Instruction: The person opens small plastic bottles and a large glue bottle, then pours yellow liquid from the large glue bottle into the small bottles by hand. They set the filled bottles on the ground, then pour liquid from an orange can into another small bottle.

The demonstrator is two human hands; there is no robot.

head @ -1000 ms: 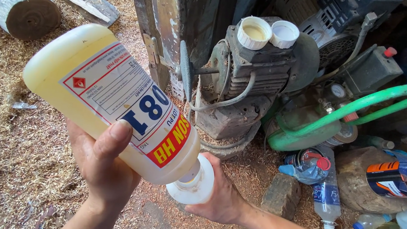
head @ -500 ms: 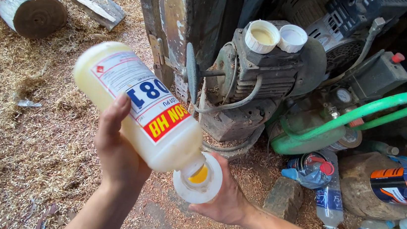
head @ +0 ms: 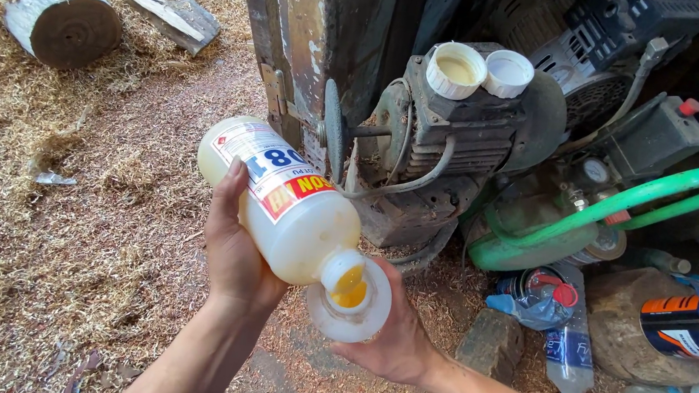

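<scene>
The left hand point(head: 234, 245) wraps its fingers around a pale, translucent plastic bottle point(head: 285, 203) with a white, red and yellow label, holding it tipped steeply so that its open neck points down and to the right. The bottle holds a cloudy yellowish liquid, and amber liquid shows at the neck, running into a small, clear round plastic cup point(head: 349, 303). The right hand point(head: 395, 342) cradles this cup from beneath, fingers curled under it; how tightly they close is hard to tell, as the cup hides them. Bottle and cup are held in the air above the sawdust-strewn ground point(head: 65, 220), just in front of a grimy grey electric motor point(head: 449, 138). Two white ribbed screw caps point(head: 481, 71) lie upturned on top of the motor. A green hose point(head: 622, 201) curves off to the right, and crushed clear water bottles point(head: 563, 328) lie below it. A cut log point(head: 63, 19) rests near the ground's top left corner.
</scene>
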